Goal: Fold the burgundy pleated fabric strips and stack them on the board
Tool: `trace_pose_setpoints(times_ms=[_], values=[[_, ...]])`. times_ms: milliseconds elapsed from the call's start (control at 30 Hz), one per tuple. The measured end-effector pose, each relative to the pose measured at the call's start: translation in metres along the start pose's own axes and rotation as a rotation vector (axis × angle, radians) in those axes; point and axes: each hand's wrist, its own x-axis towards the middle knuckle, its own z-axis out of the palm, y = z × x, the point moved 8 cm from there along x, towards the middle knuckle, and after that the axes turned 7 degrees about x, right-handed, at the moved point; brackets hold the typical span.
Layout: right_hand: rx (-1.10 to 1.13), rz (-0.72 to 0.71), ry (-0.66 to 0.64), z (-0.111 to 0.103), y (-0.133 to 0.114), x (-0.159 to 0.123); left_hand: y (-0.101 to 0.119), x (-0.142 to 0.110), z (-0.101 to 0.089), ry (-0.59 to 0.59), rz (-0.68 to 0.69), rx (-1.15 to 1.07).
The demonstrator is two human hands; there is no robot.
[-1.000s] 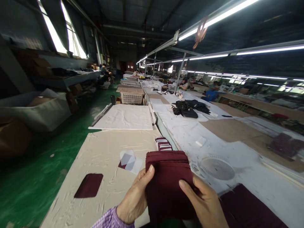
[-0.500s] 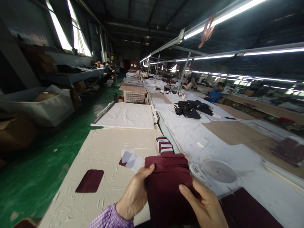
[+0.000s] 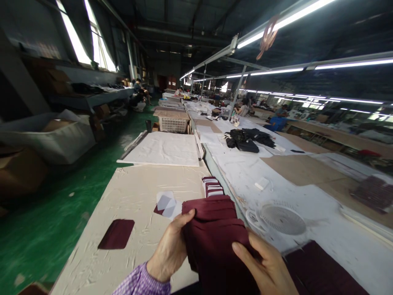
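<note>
Between my two hands is a stack of maroon fabric pieces [image 3: 215,241], its upper layers fanned into steps at the far edge. My left hand [image 3: 172,241] grips the left side, thumb on top. On the right side, my right hand [image 3: 264,258] closes round the stack with its thumb lying over the top piece. Just beyond it lies a row of maroon and white pieces [image 3: 213,186]. A single maroon piece [image 3: 116,234] rests flat on the cream-covered table [image 3: 138,184], and several white pieces [image 3: 168,204] overlap on a maroon one nearby.
To the right, a white fan [image 3: 282,219] lies on the long white table [image 3: 245,176], near a larger dark maroon stack [image 3: 322,268]. Black garments [image 3: 248,140] are heaped farther along. A plastic crate [image 3: 173,124] stands beyond the cream table. Other people sit in the distance.
Both hands still hold the maroon stack. Its far edge has shifted slightly left and up, the layers now bend and fan more, and my left hand has moved a little left.
</note>
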Motion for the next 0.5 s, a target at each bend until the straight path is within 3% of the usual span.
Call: trace_pose_setpoints(times_ms=[133,267,500], values=[[-0.015,-0.002,0.016,-0.007,0.004,-0.002,0.011,0.0,-0.003,-0.014,0.038,-0.031],[0.0,-0.036,-0.057,-0.003,0.001,-0.002,0.021,0.0,-0.001,-0.033,0.111,-0.04],[-0.034,-0.114,-0.033,-0.002,-0.007,0.009,0.009,-0.003,0.007,-0.095,0.045,0.015]])
